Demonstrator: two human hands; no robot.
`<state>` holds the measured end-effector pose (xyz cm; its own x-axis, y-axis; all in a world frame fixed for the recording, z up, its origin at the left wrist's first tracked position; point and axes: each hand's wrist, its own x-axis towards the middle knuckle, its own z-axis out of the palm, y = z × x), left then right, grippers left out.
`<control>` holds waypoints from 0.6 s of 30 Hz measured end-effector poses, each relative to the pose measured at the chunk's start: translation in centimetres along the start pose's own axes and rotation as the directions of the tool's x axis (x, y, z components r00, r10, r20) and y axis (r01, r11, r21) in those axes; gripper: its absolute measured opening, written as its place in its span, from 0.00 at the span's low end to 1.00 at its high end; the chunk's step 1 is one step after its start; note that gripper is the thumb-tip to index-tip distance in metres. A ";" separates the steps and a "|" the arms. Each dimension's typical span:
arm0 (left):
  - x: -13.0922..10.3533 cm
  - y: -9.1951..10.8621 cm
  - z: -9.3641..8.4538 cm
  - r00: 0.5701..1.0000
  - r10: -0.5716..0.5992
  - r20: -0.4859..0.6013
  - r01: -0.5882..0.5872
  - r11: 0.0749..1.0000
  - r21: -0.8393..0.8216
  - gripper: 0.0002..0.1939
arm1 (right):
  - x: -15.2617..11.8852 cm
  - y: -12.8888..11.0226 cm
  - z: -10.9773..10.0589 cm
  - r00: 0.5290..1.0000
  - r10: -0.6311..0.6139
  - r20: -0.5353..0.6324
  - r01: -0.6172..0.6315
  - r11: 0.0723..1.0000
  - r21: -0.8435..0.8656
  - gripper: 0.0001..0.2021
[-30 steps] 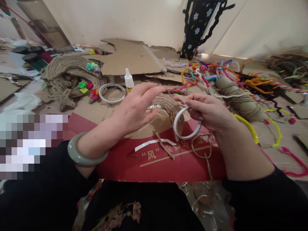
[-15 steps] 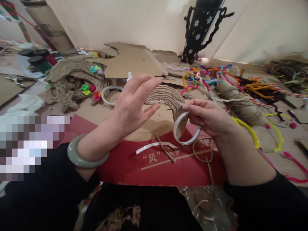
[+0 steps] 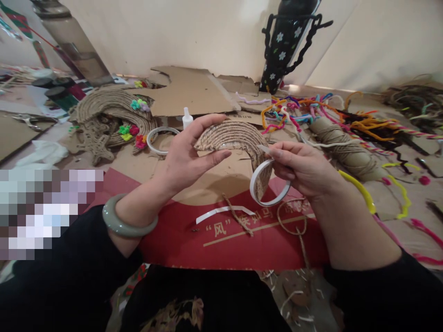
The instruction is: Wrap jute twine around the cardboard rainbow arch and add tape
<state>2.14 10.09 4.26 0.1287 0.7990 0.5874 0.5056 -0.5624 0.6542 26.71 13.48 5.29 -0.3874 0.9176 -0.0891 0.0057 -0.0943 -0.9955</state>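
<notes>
Held up before me is an arch-shaped craft piece, covered in rows of twine. My left hand grips its left end, fingers over the top edge and thumb along the inner underside. A pinch of my right hand holds the loose end of a narrow white tape roll, close to the arch's right leg. The roll hangs on edge below those fingertips, with part of the leg seen through its ring. Beneath them, a white strip and a short piece of twine lie on red cardboard.
Another tape roll and a white glue bottle stand beyond my left hand. A larger twine arch with a starfish shape is at left. Coloured pipe cleaners and a twine spool lie at right, with a flowered black bottle behind.
My left hand has come down from above the arch, and its spread fingers have closed on the arch's left end. My right hand keeps its pinch, almost unmoved.
</notes>
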 end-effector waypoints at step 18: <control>-0.2 -0.5 1.0 0.992 -0.124 0.023 0.126 0.989 -0.071 0.25 | -1.7 0.1 2.0 0.936 -0.330 0.123 0.349 0.824 -0.447 0.05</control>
<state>2.65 10.42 3.34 0.0848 0.8675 0.4901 0.4557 -0.4712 0.7552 25.56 11.10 5.40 -0.4782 0.8423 0.2489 0.2814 0.4154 -0.8650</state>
